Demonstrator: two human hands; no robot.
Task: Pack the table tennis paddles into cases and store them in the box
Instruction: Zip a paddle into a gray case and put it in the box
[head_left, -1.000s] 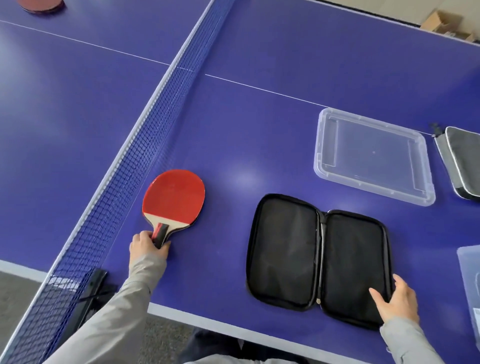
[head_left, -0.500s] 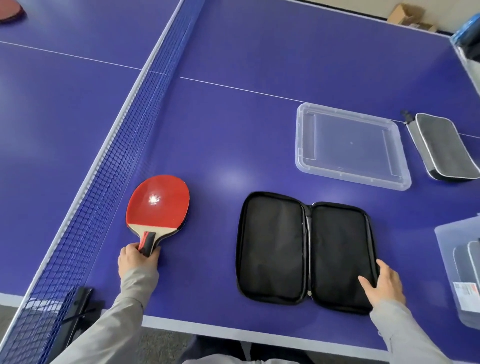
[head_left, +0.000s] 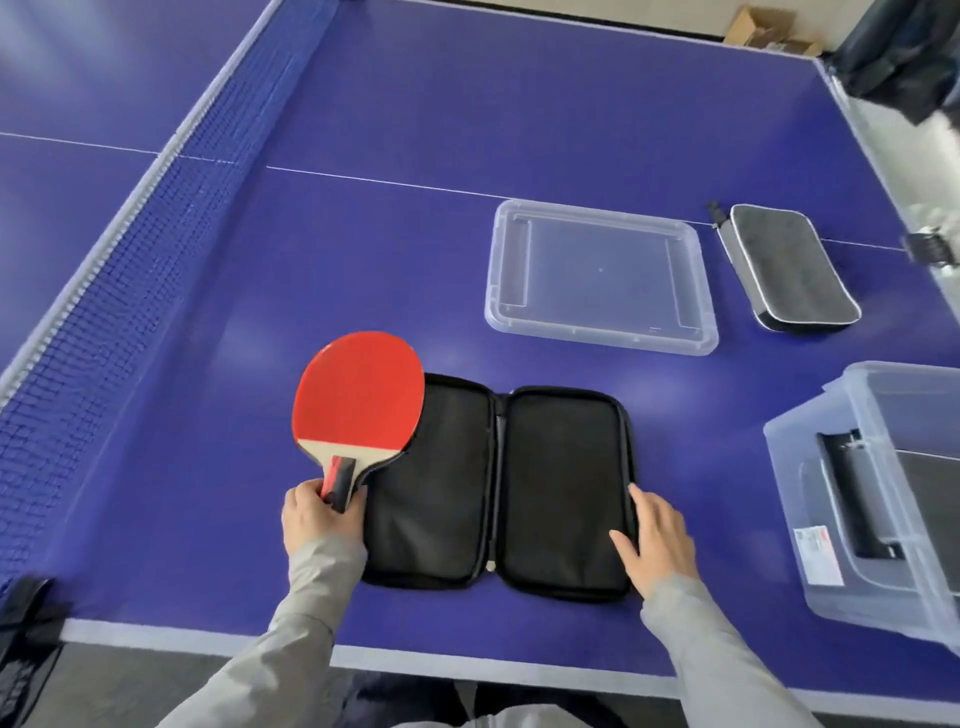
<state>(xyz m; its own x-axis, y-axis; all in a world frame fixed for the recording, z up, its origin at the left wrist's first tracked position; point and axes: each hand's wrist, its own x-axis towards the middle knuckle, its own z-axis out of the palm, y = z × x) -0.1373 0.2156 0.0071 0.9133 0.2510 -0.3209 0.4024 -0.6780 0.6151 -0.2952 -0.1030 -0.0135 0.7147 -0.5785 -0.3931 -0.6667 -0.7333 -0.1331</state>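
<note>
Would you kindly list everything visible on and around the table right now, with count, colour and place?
Red-faced wooden paddle: one, red, held over the open case's left edge.
Open black zip case: one, black, near table edge.
Clear plastic lid: one, transparent, behind the case.
Closed grey case: one, grey with white piping, right of the lid.
Clear storage box: one, transparent, far right, with a dark case inside.
Table net: one, blue, left.
Blue table: one.
Left hand: grips the paddle handle.
Right hand: rests on the open case's right edge.

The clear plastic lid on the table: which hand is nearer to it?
Right. The right hand rests on the open black case's right edge, below the clear lid. The left hand, gripping the red paddle, is farther left.
</note>
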